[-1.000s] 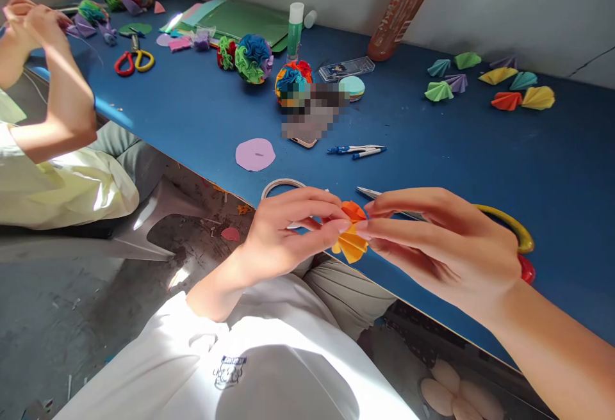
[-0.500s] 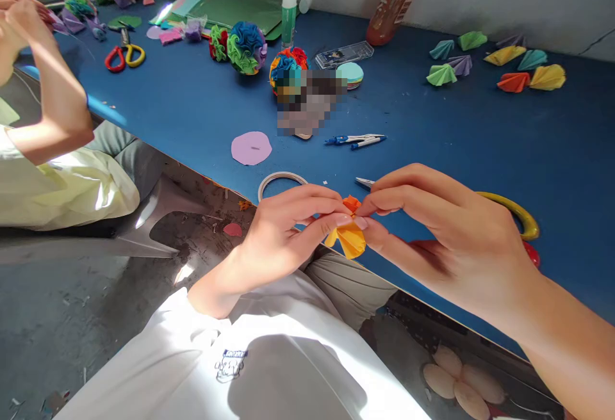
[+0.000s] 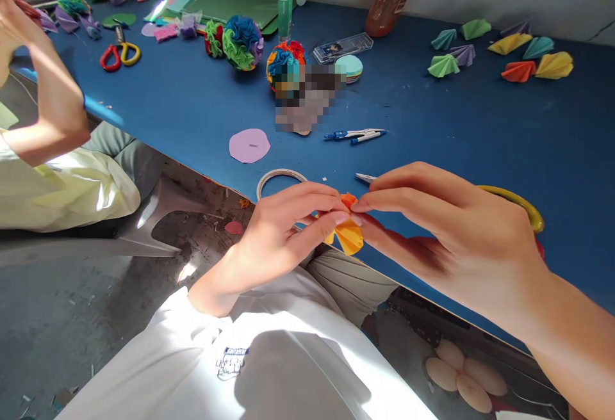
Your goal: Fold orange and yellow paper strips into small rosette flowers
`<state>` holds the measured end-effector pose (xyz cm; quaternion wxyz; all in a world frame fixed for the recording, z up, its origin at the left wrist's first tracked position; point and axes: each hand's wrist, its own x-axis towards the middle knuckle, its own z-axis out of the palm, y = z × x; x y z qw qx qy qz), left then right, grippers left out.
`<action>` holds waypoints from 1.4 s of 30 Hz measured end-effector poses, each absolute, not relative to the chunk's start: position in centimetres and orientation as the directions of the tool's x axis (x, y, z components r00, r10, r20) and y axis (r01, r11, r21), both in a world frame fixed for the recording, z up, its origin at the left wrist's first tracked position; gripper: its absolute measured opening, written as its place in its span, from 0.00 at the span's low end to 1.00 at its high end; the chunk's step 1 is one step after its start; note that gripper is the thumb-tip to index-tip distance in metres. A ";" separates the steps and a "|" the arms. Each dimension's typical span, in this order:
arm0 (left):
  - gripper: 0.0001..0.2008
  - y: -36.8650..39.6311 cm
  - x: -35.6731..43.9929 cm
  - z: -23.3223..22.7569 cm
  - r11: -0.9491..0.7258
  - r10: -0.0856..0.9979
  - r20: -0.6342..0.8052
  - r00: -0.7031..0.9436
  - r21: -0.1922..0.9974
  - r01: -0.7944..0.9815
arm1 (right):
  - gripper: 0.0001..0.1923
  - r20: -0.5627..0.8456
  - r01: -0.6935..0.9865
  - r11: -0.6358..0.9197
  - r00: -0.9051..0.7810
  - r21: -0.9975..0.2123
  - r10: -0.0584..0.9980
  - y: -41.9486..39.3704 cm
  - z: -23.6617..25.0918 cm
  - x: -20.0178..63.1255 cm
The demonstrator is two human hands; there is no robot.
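Between my two hands is a small pleated paper piece (image 3: 350,238), yellow-orange below with a bright orange tip above. My left hand (image 3: 283,225) pinches it from the left, thumb and fingertips closed on it. From the right, my right hand (image 3: 446,234) pinches the same folded paper near its middle with thumb and forefinger. The fingertips hide where the two colours meet. Under my right hand lie scissors (image 3: 521,205) with yellow and red handles; their blade tip shows by my knuckles. A roll of tape (image 3: 276,178) rests just beyond my left hand.
A purple paper disc (image 3: 249,145), a compass (image 3: 354,134) and ruffled paper balls (image 3: 243,42) lie on the blue table (image 3: 192,113). Fan-folded papers (image 3: 519,72) are grouped at far right. A glue stick (image 3: 285,10) stands at the back. A co-worker's arm (image 3: 52,80) is at left.
The view has shifted slightly. Both hands keep their pinch on the folded paper, which has moved a little up and to the left with my fingertips.
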<state>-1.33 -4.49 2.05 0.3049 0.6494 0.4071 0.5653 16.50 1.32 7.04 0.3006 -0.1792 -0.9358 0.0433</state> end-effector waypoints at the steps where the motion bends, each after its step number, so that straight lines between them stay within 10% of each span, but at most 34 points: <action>1: 0.05 -4.5 -1.4 2.1 -0.485 0.872 0.489 0.033 0.853 0.195 | 0.09 0.552 0.300 0.935 -0.756 -0.187 0.353 1.4 7.0 16.5; 31: 0.11 -5.1 -1.5 1.8 -0.393 0.915 0.403 0.009 0.886 0.245 | 0.06 0.398 0.302 0.901 -0.820 -0.310 0.412 1.6 6.7 16.7; 42: 0.11 -5.2 -1.4 2.9 -0.228 0.969 0.233 -0.086 0.971 0.072 | 0.04 0.331 0.318 0.768 -0.763 -0.555 0.555 2.3 7.1 16.6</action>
